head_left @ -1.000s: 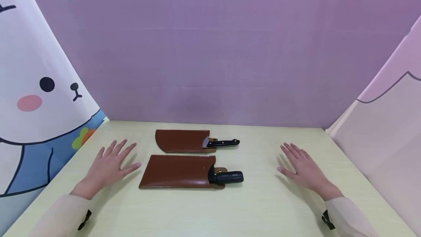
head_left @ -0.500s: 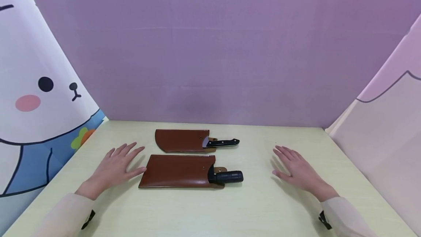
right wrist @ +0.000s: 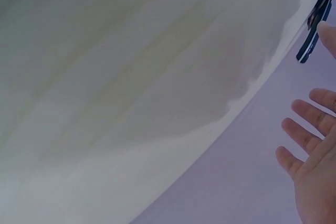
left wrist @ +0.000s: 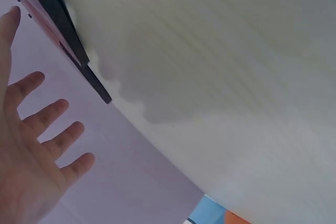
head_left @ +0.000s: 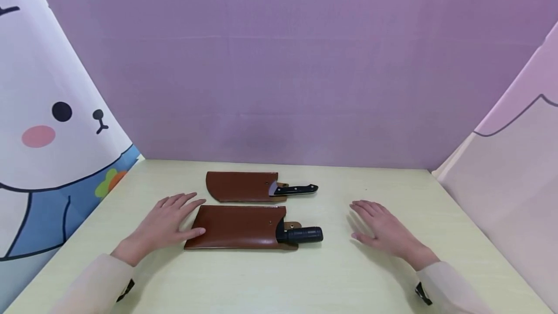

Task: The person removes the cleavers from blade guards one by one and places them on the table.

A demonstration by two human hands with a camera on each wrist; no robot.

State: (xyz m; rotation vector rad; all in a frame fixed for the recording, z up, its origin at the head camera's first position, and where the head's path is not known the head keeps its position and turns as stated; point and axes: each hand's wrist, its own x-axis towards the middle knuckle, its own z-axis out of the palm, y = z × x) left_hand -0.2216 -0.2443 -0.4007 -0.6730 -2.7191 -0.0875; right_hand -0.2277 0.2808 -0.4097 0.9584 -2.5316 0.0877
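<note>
Two brown leather sheaths lie flat on the table, each with a knife in it and the handle pointing right. The nearer sheath [head_left: 240,227] is broad and straight-cut, with a thick black knife handle [head_left: 307,234]. Behind it, the farther sheath [head_left: 240,186] has a rounded end, and its slimmer black riveted handle [head_left: 298,189] sticks out. My left hand [head_left: 163,224] hovers with fingers spread, its thumb overlapping the near sheath's left end in the head view. To the right of both handles, my right hand [head_left: 388,231] is held over the table, fingers extended, holding nothing. Both blades are mostly hidden.
The pale wooden table [head_left: 261,280] ends at a purple backdrop [head_left: 279,71]. A cartoon-printed panel [head_left: 52,159] stands along the left side, and a pale pink panel [head_left: 514,178] along the right.
Both hands have moved inward toward the sheaths, the left to the right and the right to the left and slightly nearer. The sheaths and knives have stayed in place.
</note>
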